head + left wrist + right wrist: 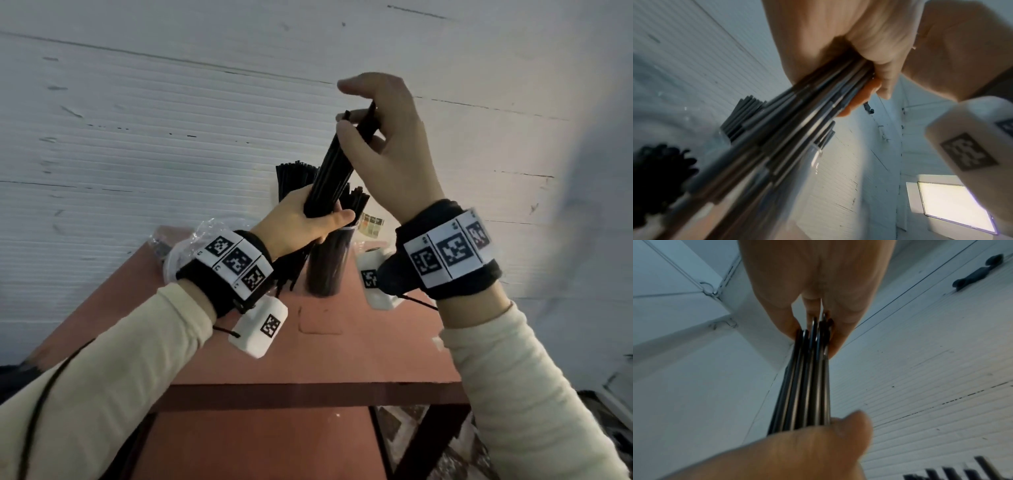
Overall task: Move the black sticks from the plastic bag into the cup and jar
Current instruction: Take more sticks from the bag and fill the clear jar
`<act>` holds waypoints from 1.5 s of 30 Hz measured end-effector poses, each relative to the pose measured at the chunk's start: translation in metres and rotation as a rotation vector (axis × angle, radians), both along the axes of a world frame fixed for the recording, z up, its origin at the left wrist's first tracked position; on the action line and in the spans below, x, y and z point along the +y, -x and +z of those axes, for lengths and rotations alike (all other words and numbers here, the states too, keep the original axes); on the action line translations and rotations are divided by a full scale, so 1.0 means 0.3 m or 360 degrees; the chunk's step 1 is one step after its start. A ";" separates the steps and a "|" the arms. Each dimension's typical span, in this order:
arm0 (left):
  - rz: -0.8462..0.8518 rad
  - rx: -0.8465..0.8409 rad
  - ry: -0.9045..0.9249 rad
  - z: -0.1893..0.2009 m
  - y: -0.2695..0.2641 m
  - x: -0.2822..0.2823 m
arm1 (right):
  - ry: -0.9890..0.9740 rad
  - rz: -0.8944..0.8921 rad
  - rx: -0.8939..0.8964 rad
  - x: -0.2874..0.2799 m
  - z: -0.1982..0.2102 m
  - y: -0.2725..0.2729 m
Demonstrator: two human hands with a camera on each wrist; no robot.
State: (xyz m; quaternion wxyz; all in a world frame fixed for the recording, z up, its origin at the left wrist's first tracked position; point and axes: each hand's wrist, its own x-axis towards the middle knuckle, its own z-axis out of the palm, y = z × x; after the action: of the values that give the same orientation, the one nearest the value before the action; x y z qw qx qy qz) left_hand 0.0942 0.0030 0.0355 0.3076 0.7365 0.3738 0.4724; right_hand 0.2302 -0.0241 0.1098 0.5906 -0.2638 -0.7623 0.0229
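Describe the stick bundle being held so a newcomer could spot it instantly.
Start at the reddish table against the white wall. Above it, the left hand grips the bottom of a tilted bundle of black sticks while the right hand pinches its top. Unlike the sticks standing in containers behind, it is held in mid-air.

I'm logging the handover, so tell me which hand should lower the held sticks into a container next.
Left, probably. The left hand grips the bundle of black sticks round its lower end, directly above the clear container that already holds sticks. The right hand only pinches the top ends, higher up.
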 end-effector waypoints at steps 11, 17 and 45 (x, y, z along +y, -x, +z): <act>-0.0072 -0.0163 0.0647 -0.214 0.005 0.043 | 0.0315 -0.0196 -0.0569 0.098 -0.231 0.076; -0.0180 0.0039 0.0891 -0.244 0.019 0.059 | 0.0313 -0.0220 -0.0677 0.113 -0.276 0.067; 0.0578 -0.0094 -0.0039 -0.114 -0.052 0.090 | 0.0941 0.0131 0.0466 0.245 -0.020 -0.177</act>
State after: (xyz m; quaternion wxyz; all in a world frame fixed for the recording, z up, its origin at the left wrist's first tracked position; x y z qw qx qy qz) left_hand 0.1098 0.0301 0.0014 0.2190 0.6464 0.4857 0.5462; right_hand 0.2834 0.0495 0.1039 0.5902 -0.3867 -0.6397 0.3048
